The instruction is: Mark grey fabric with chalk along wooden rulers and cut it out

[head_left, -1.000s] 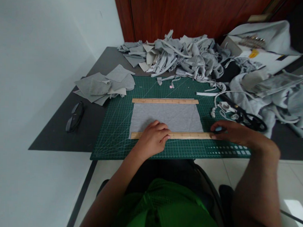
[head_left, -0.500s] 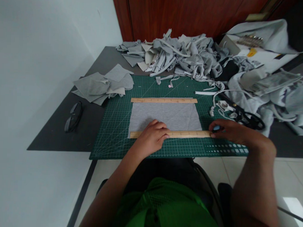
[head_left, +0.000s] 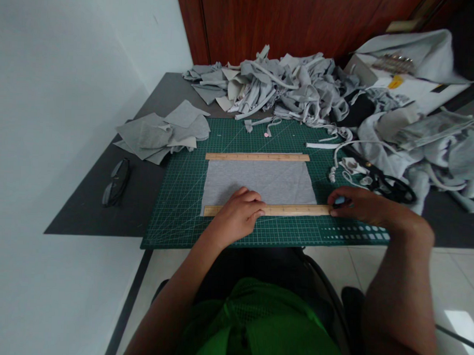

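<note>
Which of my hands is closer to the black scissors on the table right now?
Right. The right hand sits at the near ruler's right end, just short of the black scissors. The left hand presses the ruler's middle, farther away.

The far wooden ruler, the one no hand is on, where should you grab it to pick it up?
Probably by its right end. The far ruler lies flat along the grey fabric's top edge, so a pinch across its narrow width suits it. That end pokes just past the fabric onto the green mat, and the right hand is nearest. The left hand presses the near ruler.
</note>
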{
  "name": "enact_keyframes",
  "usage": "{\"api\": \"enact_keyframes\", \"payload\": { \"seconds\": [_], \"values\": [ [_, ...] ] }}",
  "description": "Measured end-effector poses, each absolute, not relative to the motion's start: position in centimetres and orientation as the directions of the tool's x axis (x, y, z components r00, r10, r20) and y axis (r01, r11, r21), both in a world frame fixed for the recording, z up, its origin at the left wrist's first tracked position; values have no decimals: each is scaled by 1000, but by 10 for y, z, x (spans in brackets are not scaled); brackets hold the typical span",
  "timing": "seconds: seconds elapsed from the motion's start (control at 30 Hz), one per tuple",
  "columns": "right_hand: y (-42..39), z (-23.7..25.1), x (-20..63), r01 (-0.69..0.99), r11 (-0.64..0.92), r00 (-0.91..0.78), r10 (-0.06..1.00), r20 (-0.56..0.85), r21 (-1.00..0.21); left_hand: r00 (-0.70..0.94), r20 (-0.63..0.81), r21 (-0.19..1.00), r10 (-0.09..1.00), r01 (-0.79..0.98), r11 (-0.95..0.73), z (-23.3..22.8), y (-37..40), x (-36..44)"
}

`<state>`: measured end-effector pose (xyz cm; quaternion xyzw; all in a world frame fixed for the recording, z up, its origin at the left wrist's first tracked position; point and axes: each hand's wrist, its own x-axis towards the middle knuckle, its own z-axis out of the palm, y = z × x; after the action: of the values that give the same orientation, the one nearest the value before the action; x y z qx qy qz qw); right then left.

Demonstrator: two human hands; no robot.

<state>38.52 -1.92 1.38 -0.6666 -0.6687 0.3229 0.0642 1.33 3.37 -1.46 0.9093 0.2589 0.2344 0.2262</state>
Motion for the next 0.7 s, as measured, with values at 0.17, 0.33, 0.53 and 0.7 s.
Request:
{"api": "enact_keyframes", "payload": {
  "seconds": [0.17, 0.33, 0.53, 0.7],
  "values": [
    [-22, 19, 381, 849, -126, -75, 932, -353, -513, 757, 317, 536, 572, 355, -766, -15, 34, 13],
    [-24, 20, 379, 851, -127, -57, 942, -330, -510, 744, 307, 506, 593, 400, -764, -12, 30, 15],
    [-19, 11, 381, 858, -169, -39, 920, -389, -486, 700, 231, 324, 676, 600, -731, -3, 8, 25],
    [-20, 7, 382, 864, -180, -7, 930, -368, -470, 698, 190, 180, 690, 666, -724, 5, -7, 31]
  ]
}}
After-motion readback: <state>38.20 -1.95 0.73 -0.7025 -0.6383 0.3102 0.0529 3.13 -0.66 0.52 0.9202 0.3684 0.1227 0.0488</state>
